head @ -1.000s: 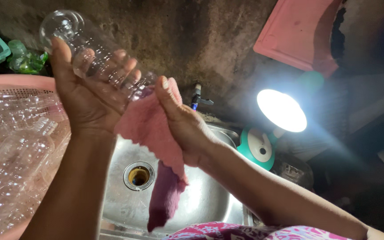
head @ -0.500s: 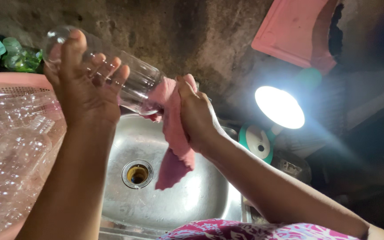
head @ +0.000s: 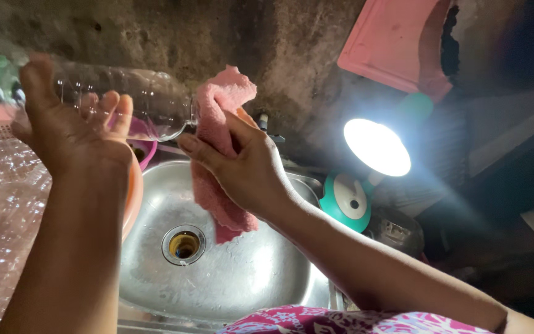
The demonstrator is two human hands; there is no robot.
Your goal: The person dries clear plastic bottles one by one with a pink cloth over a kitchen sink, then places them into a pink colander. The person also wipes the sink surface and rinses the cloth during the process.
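Observation:
My left hand (head: 69, 127) grips a clear plastic bottle (head: 146, 99), held almost level above the sink with its neck end pointing right. My right hand (head: 242, 164) clasps a pink cloth (head: 217, 105) and presses it against that end of the bottle. The cloth's lower part hangs down over the steel sink (head: 248, 272). The bottle's far end at the left is blurred behind my fingers.
A pink basin (head: 132, 192) heaped with clear plastic bottles (head: 1, 210) stands left of the sink. The drain (head: 183, 244) lies below my hands. A teal lamp (head: 375, 148) shines brightly at the right. A pink board (head: 397, 43) leans on the rough wall.
The bottle has swung from tilted up-left down to nearly level. My right hand with the cloth has slid along it to its right end.

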